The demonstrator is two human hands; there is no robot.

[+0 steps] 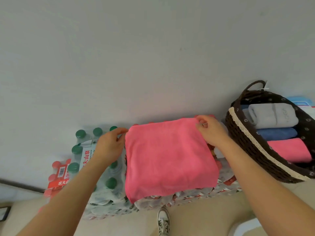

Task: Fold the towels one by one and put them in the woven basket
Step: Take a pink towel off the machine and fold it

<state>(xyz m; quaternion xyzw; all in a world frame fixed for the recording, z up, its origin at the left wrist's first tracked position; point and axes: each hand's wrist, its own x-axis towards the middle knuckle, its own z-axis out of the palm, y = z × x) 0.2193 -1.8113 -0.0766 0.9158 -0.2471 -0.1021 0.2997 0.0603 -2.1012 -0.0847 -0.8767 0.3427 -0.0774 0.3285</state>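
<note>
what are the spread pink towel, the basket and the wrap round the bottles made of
The spread pink towel: probably microfibre or similar plush cloth; matte, fuzzy nap, limp drape over the edge.
The basket: dark brown woven strands, rattan or plastic imitation, cannot tell; flowered cloth lining, cream lace trim.
The bottle wrap: thin clear plastic film, glossy, crinkled, printed.

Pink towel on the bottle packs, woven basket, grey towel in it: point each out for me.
pink towel (170, 159), head view, middle of the flat cloth.
woven basket (252, 155), head view, near woven wall below the lace trim.
grey towel (274, 115), head view, middle of the folded top face.
</note>
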